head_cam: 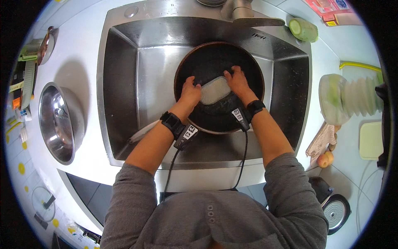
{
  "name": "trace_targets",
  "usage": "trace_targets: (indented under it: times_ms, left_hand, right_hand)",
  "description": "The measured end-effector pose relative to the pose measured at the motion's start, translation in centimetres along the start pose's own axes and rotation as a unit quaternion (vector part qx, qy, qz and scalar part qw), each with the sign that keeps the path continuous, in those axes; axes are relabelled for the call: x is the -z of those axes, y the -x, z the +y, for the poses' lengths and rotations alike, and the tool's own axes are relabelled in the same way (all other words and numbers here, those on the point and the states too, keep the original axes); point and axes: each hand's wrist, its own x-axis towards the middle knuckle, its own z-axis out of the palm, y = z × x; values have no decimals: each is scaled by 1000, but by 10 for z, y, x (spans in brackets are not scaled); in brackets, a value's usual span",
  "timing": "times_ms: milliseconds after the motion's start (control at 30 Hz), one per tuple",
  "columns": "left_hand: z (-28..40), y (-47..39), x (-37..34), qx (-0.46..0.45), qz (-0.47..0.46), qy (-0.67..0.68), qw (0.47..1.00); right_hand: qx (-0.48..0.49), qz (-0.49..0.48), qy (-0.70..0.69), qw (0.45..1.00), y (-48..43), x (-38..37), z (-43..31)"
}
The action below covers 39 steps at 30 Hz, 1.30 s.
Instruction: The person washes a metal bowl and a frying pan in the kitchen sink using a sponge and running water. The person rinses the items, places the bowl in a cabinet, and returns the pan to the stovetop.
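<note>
A dark round pan (pixel 214 126) lies in the stainless steel sink (pixel 155 74). Over its inside, a pale rounded scrubbing sponge (pixel 216 91) is between my two hands. My left hand (pixel 190 91) has its thumb and fingers at the sponge's left end. At the sponge's upper right end is my right hand (pixel 238 81), thumb against the edge and fingers bent. Both hands seem to hold it by its ends. The pan's handle is not clearly visible; a pale, long object (pixel 144 131) passes under my left forearm.
The faucet (pixel 245 15) reaches over the sink's back edge. A steel bowl (pixel 60 123) stands on the left counter. At the right are a cut green vegetable (pixel 303 29), a clear container (pixel 334 99), a knit glove (pixel 320 141) and peach-like fruit (pixel 325 159).
</note>
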Motion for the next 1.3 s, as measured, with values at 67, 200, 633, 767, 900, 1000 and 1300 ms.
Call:
trace_targets:
  times_ms: [67,200,633,767,900,1000,1300]
  left_hand:
    - [1,3,-2,61,5,22,998]
    - [6,14,-9,199,-49,96,974]
    - [37,31,-23,22,-224,600,768]
    - [51,36,-14,124,-217,590,768]
    - [55,41,-9,134,-203,580,778]
    - [58,43,-11,105,-182,563,799]
    - [43,35,-2,81,-282,528,797]
  right_hand:
    - [-59,103,62,991,9,-7,-4]
    - [24,-66,149,986,35,-44,-28]
    - [108,121,-140,977,54,2,-95]
    - [78,89,-113,986,54,-13,-83]
    - [104,79,-174,976,59,-21,-81]
    - [116,73,-92,986,66,-14,-88]
    - [18,27,-74,997,27,-9,-62]
